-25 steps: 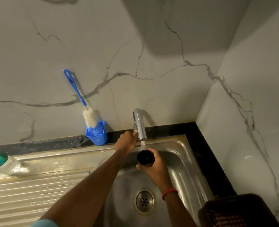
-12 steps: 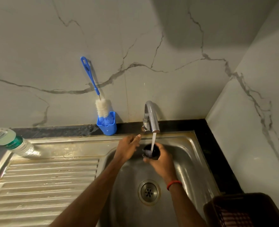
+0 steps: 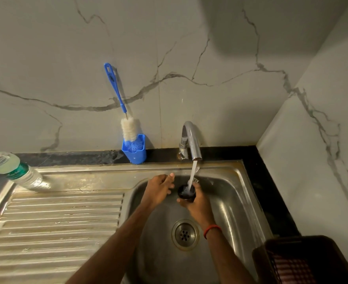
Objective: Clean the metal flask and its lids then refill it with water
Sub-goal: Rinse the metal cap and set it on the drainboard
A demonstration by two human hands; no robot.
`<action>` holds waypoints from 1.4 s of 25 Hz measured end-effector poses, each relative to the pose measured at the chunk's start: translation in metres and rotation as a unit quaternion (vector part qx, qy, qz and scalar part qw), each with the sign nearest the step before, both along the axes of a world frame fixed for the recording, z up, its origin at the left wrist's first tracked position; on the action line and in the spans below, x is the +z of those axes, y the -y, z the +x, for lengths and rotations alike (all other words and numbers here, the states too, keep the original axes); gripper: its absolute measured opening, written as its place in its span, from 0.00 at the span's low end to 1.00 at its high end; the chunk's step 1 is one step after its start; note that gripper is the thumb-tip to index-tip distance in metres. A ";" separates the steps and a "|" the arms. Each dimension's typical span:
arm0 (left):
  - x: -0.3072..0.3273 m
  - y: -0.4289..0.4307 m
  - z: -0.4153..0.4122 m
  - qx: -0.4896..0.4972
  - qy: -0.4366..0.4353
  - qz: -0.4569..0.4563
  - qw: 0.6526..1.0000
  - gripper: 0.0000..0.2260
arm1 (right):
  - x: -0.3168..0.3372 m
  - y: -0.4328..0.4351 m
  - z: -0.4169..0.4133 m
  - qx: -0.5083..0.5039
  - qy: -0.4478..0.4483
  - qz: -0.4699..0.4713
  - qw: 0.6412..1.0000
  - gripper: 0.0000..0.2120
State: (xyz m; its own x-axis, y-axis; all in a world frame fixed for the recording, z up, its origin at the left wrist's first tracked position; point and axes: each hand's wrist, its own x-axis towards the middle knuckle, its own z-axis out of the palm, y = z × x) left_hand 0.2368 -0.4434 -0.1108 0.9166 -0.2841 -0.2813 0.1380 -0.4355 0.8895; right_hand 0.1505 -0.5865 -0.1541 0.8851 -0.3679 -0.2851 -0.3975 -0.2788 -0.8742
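Seen from the head view, the right hand (image 3: 197, 203) has its fingers wrapped round a dark cup-shaped piece (image 3: 186, 192), mouth up, over the basin of the sink (image 3: 240, 201). Whether it is a lid or the flask's own mouth seen end-on, I cannot tell. The water stream (image 3: 193, 173) from the tap (image 3: 191, 140) just above those fingers lands inside it and froths white. The left hand (image 3: 158, 190) hangs just beside the right fingers, its own fingers loosely curled and the thumb raised, gripping nothing that I can see. My worry is that the stream strikes near the far rim rather than dead centre, so a small tilt would likely throw spray over the knuckles and the ledge. A wet, smooth, round piece held by one hand could also slip and drop toward the drain (image 3: 185, 234) below the wrist. The basin is dull brushed steel with rounded corners, streaked with water marks, and left of the left hand runs a ribbed drainboard (image 3: 56, 218). Beyond the fingers, against the grey-veined marble wall (image 3: 210, 99), a bottle brush (image 3: 128, 128) with fluffy white bristles and a thin blue handle leans in a squarish blue holder (image 3: 135, 153). Far left of both hands is a crinkly clear plastic bottle (image 3: 13, 171), and near the right forearm sits a dark latticed basket (image 3: 304, 261).
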 end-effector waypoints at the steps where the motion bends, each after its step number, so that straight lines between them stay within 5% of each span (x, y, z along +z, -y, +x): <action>1: -0.002 0.000 0.000 -0.008 0.006 0.004 1.000 0.14 | -0.001 0.001 0.000 0.016 -0.007 0.005 1.000 0.35; 5: -0.007 -0.002 0.000 -0.091 0.017 0.020 0.996 0.11 | -0.003 0.008 0.000 -0.031 -0.030 0.013 0.999 0.35; 8: -0.014 0.005 -0.012 -0.175 -0.076 0.001 0.982 0.10 | 0.005 0.012 0.003 -0.022 -0.054 0.017 0.998 0.31; 11: -0.016 0.019 -0.029 -0.035 -0.227 -0.129 0.965 0.11 | 0.014 0.013 0.007 -0.018 -0.004 -0.065 0.998 0.32; 13: -0.015 0.028 -0.035 0.064 -0.312 -0.223 0.921 0.14 | 0.013 0.014 0.006 0.016 0.045 -0.150 0.987 0.32; 16: -0.011 0.033 -0.038 0.136 -0.380 -0.321 0.857 0.16 | 0.011 0.015 0.000 0.039 0.081 -0.130 0.987 0.37; 20: -0.012 0.032 -0.035 0.139 -0.382 -0.255 0.878 0.17 | 0.012 0.014 0.007 0.051 0.047 -0.079 0.994 0.36; 25: -0.014 0.025 -0.024 0.103 -0.321 -0.174 0.925 0.19 | 0.015 0.023 0.009 -0.014 0.100 -0.165 0.981 0.34; 28: -0.010 0.021 -0.022 0.095 -0.312 -0.173 0.929 0.18 | 0.020 0.017 0.007 -0.031 0.061 -0.056 0.996 0.31; 31: -0.010 0.017 -0.015 0.094 -0.256 -0.149 0.951 0.16 | 0.018 0.013 -0.002 -0.089 0.040 0.179 0.979 0.21; 35: 0.002 0.019 0.000 0.079 -0.153 -0.127 0.977 0.08 | 0.010 -0.002 -0.008 -0.213 -0.020 0.509 0.834 0.24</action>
State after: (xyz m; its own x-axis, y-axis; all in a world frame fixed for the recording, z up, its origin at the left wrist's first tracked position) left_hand 0.2363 -0.4621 -0.1083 0.8389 -0.2422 -0.4874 0.4616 -0.1577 0.8730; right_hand 0.1427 -0.5840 -0.1444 0.7181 -0.1968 -0.6675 -0.3047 0.7735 -0.5558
